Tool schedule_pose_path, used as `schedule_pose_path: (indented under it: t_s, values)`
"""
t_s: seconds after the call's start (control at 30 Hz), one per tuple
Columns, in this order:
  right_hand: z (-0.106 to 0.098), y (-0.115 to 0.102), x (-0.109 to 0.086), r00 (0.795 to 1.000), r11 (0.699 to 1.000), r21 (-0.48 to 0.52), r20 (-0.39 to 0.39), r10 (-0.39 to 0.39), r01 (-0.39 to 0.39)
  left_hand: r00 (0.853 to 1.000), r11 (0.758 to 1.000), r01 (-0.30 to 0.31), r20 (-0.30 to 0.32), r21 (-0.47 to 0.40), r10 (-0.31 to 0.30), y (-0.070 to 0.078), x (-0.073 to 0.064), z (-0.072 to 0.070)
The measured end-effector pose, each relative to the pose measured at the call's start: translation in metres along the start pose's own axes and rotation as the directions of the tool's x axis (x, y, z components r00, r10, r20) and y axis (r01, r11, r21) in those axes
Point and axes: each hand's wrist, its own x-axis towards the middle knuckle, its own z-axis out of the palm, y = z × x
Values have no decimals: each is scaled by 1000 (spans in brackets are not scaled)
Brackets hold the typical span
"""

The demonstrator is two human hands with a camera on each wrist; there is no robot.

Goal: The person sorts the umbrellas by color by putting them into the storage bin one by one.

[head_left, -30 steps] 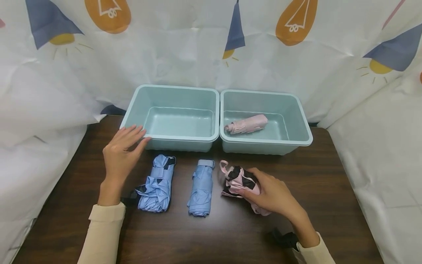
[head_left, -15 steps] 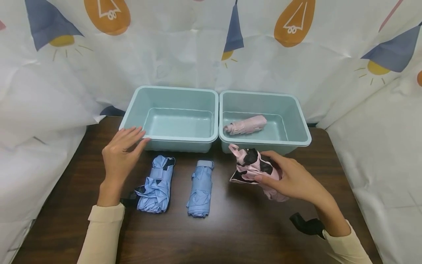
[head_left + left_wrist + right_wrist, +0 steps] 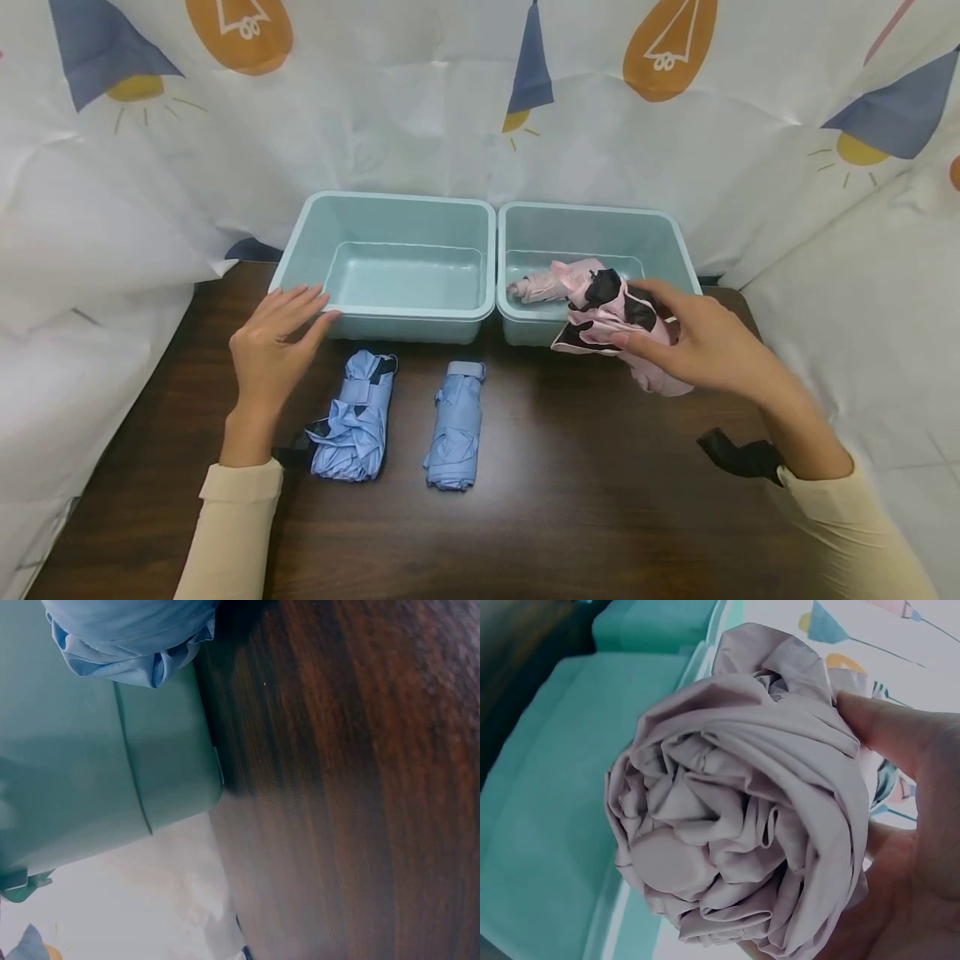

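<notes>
My right hand (image 3: 705, 337) grips a folded pink umbrella with black patches (image 3: 611, 312), held up over the front rim of the right bin (image 3: 671, 242). In the right wrist view the rolled end of this pink umbrella (image 3: 742, 802) fills the middle, with thumb and fingers around its side. Another pink umbrella (image 3: 540, 286) lies inside that bin, partly hidden behind the held one. My left hand (image 3: 273, 350) has its fingers extended at the front left corner of the left bin (image 3: 397, 315). Two folded blue umbrellas, a loosely wrapped one (image 3: 352, 425) and a neater one (image 3: 455, 425), lie on the table.
Both pale green bins stand side by side at the back of the dark wooden table (image 3: 570, 500). A white patterned curtain (image 3: 420, 100) hangs behind and along the sides. In the left wrist view, a blue umbrella end (image 3: 135, 637) shows beside the bin wall (image 3: 67, 750).
My right hand has lifted the pink-and-black umbrella off the table and carried it up and rightward to the right bin. The left hand has stayed in place.
</notes>
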Motion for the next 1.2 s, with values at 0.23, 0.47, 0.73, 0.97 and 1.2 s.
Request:
schedule_pose_path:
  t_s: [0.23, 0.47, 0.73, 0.97, 1.2]
  values:
    - [-20, 10, 14, 995, 995, -33, -40, -91, 90, 1000, 1000, 9, -1, -18, -9, 1, 0, 1]
    - [-37, 16, 30, 994, 993, -75, -51, -97, 93, 1000, 1000, 17, 2, -21, -17, 2, 1, 0]
    - [-46, 19, 57, 995, 979, -183, -17, -100, 95, 1000, 1000, -3, -8, -28, 2, 0, 0, 1]
    - [-47, 23, 74, 997, 977, -194, 24, -79, 82, 1000, 1000, 10, -1, -27, -10, 1, -1, 1]
    - [-43, 31, 90, 996, 973, -217, 64, -69, 81, 1000, 1000, 7, 3, -29, -6, 1, -1, -1]
